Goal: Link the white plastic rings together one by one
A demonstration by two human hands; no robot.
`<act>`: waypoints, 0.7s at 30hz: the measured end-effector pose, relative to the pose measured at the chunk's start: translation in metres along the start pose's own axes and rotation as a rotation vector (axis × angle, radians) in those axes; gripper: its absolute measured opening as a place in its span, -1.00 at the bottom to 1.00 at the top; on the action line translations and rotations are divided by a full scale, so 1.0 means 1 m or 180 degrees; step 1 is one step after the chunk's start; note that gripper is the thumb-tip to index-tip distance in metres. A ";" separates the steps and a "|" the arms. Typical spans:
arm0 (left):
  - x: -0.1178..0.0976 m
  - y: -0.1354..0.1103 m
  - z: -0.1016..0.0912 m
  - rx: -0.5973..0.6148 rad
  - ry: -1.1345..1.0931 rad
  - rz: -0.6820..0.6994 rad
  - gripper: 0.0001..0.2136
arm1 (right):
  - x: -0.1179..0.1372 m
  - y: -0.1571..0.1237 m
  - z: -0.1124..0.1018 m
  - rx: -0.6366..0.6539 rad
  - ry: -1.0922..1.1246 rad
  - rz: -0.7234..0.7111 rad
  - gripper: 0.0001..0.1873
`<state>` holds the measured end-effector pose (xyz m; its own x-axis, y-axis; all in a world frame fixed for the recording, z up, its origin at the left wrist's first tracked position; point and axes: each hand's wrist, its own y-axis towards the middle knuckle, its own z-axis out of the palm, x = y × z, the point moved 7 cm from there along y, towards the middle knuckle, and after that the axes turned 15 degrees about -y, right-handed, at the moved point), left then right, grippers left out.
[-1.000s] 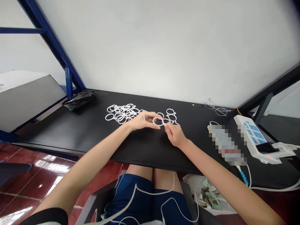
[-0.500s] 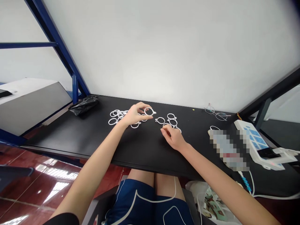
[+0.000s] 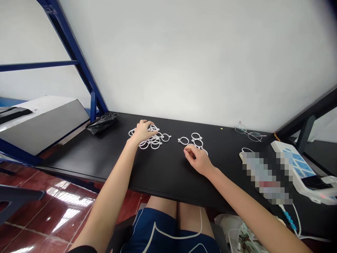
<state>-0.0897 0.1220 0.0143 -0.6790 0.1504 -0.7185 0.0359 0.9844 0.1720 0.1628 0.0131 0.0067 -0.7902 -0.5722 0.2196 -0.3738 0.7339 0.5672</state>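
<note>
My left hand (image 3: 142, 132) is over a loose pile of thin white rings (image 3: 156, 144), each with a small knob on its edge. Between its thumb and index finger is one white ring (image 3: 153, 127), its knob pointing right; the hand covers part of the pile. To the right lies a smaller group of white rings (image 3: 198, 142), with a single ring (image 3: 184, 141) just left of them. My right hand (image 3: 197, 159) rests at the near side of this group, fingers curled together and partly covering a ring. What its fingertips hold, if anything, is hidden.
The rings lie on a black table (image 3: 163, 168) against a white wall. A crumpled black bag (image 3: 102, 123) sits at the left back. On the right are eyeglasses (image 3: 247, 132), a blurred-out device (image 3: 265, 177) with a cable, and a white power strip (image 3: 300, 168).
My left hand has moved left and slightly down with the ring, from the gap between the groups to above the left pile. My right hand stays by its group. The view has shifted slightly.
</note>
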 end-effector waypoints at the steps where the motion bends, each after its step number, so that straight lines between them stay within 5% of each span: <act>1: 0.001 -0.001 0.001 0.0070 0.0109 -0.0094 -0.57 | 0.000 0.000 0.000 0.0003 0.0002 -0.0002 -0.92; 10: 0.004 -0.003 0.007 0.0380 0.0767 -0.0366 -0.45 | 0.002 0.000 0.001 0.0001 -0.0054 -0.0084 -0.94; 21: 0.002 -0.002 0.000 0.0163 0.0798 -0.0402 -0.51 | 0.001 0.000 0.001 -0.0064 0.0012 -0.0052 -0.94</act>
<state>-0.0912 0.1206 0.0123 -0.8404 0.0052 -0.5419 -0.0278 0.9982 0.0527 0.1623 0.0127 0.0061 -0.7821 -0.5856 0.2131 -0.3768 0.7168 0.5866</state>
